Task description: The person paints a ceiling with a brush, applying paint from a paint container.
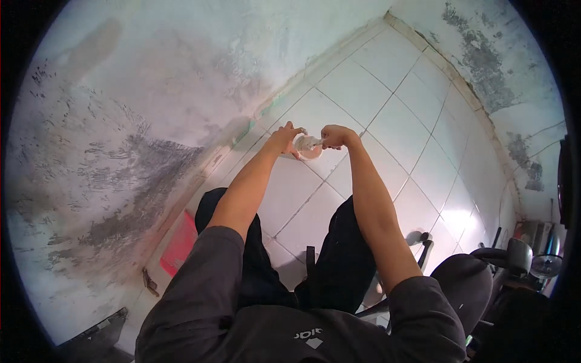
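A small round tub (312,155) with pale, whitish paste in it is on the tiled floor in front of me. My left hand (287,140) curves around its left side, thumb at the rim and fingers along the wall. From the right, my right hand (336,137) closes on the end of a small tool (315,143). The tool's paste-coated end lies over the tub's mouth, pointing toward my left hand. Its exact kind I cannot tell.
White floor tiles (351,85) run to a wall with peeling paint (139,163) on the left and another at the right. A pink-red object (179,243) lies by my left leg. To my right stand a dark chair (463,284) and a fan (546,266).
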`<state>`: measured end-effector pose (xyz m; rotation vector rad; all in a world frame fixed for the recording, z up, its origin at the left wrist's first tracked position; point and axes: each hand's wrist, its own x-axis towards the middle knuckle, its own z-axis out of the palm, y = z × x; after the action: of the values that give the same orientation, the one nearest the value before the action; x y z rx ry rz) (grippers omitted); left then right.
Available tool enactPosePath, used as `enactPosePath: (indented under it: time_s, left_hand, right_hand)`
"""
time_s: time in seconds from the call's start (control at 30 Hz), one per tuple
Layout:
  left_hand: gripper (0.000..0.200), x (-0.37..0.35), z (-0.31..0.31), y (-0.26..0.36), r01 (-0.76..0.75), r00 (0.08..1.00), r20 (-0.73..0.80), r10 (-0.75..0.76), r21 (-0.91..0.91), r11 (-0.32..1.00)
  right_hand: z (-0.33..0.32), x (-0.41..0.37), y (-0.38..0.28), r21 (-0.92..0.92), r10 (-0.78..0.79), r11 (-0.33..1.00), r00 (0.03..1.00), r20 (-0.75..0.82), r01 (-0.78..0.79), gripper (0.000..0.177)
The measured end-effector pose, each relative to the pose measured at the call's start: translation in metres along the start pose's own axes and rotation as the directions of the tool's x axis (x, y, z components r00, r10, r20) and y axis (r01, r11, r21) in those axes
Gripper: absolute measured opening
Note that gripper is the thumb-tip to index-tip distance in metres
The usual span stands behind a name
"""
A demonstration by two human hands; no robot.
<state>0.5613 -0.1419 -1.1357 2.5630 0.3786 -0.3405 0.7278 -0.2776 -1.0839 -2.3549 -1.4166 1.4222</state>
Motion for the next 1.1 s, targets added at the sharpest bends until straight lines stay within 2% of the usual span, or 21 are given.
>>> enactPosePath:
  time_s: [0.07,0.2,0.27,0.37,0.43,0.53,0.6,0.67,0.7,0.73,0.77,0.8,0.83,0.87,0.9,0.93,0.97,1.0,1.07,1.1]
  left_hand:
    - [0.092,0.000,-0.002,0.002,0.009,1.000,0.008,-0.009,0.007,1.000]
    - [0.096,-0.001,-0.009,0.006,-0.001,1.000,0.028,-0.001,0.061,0.998]
    - [0.097,-0.001,-0.007,0.004,0.018,0.999,0.041,-0.022,0.087,0.996]
    - [0.104,-0.003,-0.010,-0.006,0.013,0.999,0.046,-0.014,0.029,0.999]
    - [0.110,0.000,-0.013,-0.011,0.018,0.991,0.132,-0.014,-0.027,0.999]
    - [0.112,0.008,-0.015,-0.017,0.090,0.986,0.144,-0.085,-0.030,0.995]
    - [0.112,0.015,-0.008,-0.029,0.084,0.991,0.106,-0.079,-0.043,0.996]
    - [0.107,0.007,-0.027,-0.029,0.096,0.992,0.090,-0.086,-0.104,0.990]
    - [0.102,-0.001,-0.040,-0.022,0.123,0.989,0.100,-0.109,-0.143,0.982]
    - [0.101,-0.003,-0.047,-0.019,0.171,0.982,0.099,-0.159,-0.133,0.976]
    - [0.100,-0.001,-0.049,-0.023,0.217,0.974,0.091,-0.206,-0.126,0.968]
    - [0.097,0.006,-0.034,-0.039,0.145,0.989,-0.013,-0.148,-0.109,0.983]
    - [0.095,-0.007,-0.035,-0.035,0.129,0.972,-0.181,-0.152,-0.130,0.983]
    - [0.092,-0.032,-0.065,-0.014,0.147,0.967,-0.164,-0.197,-0.272,0.951]
    - [0.089,-0.050,-0.081,-0.010,0.090,0.963,-0.201,-0.180,-0.389,0.917]
    - [0.084,-0.083,-0.109,0.009,0.069,0.950,-0.261,-0.171,-0.359,0.931]
    - [0.081,-0.109,-0.130,0.023,0.116,0.935,-0.265,-0.238,-0.406,0.907]
    - [0.078,-0.130,-0.155,0.039,0.156,0.916,-0.263,-0.302,-0.461,0.874]
    - [0.071,-0.183,-0.214,0.080,0.091,0.868,-0.382,-0.317,-0.505,0.858]
    - [0.064,-0.211,-0.239,0.104,0.043,0.828,-0.448,-0.338,-0.550,0.834]
  right_hand:
    - [-0.003,-0.004,-0.001,0.011,0.039,0.999,0.999,0.014,-0.039,0.013]
    - [-0.015,-0.012,0.001,0.016,0.095,0.995,0.995,0.035,-0.095,0.012]
    - [-0.021,-0.019,0.001,0.126,0.099,0.986,0.992,0.074,-0.107,0.012]
    - [-0.026,-0.028,0.001,0.174,0.157,0.970,0.984,0.083,-0.169,0.012]
    - [-0.030,-0.036,0.004,0.223,0.184,0.954,0.978,0.095,-0.201,0.013]
    - [-0.036,-0.049,0.008,0.223,0.187,0.954,0.980,0.070,-0.198,0.013]
    - [-0.038,-0.060,0.007,0.236,0.209,0.949,0.978,0.024,-0.209,0.017]
    - [-0.040,-0.064,0.014,0.277,0.132,0.952,0.991,0.003,-0.127,0.018]
    - [-0.035,-0.056,0.023,0.260,0.191,0.950,0.981,-0.037,-0.175,0.017]
    - [-0.028,-0.034,0.062,0.129,-0.117,0.984,0.992,-0.036,0.121,0.023]
    - [-0.032,-0.051,0.048,0.381,-0.004,0.924,1.000,-0.026,0.014,0.026]
    - [-0.030,-0.064,0.041,0.548,0.051,0.836,0.996,-0.075,-0.001,0.024]
    - [-0.028,-0.072,0.045,0.554,-0.022,0.826,0.988,-0.152,0.104,0.033]
    - [-0.019,-0.077,0.060,0.563,-0.093,0.800,0.969,-0.227,0.208,0.042]
    - [-0.002,-0.062,0.087,0.642,-0.064,0.715,0.940,-0.336,0.278,0.040]
    - [0.001,-0.089,0.056,0.680,0.063,0.708,0.941,-0.331,0.192,0.039]
    - [0.012,-0.116,0.041,0.858,-0.074,0.406,0.947,-0.313,0.315,0.039]
    - [0.016,-0.111,0.046,0.931,0.005,0.314,0.981,-0.196,0.184,0.038]
    - [0.010,-0.152,0.013,0.999,-0.080,0.024,0.996,-0.043,0.045,0.018]
    - [0.003,-0.176,-0.013,0.998,-0.080,0.064,0.997,0.016,-0.011,0.021]
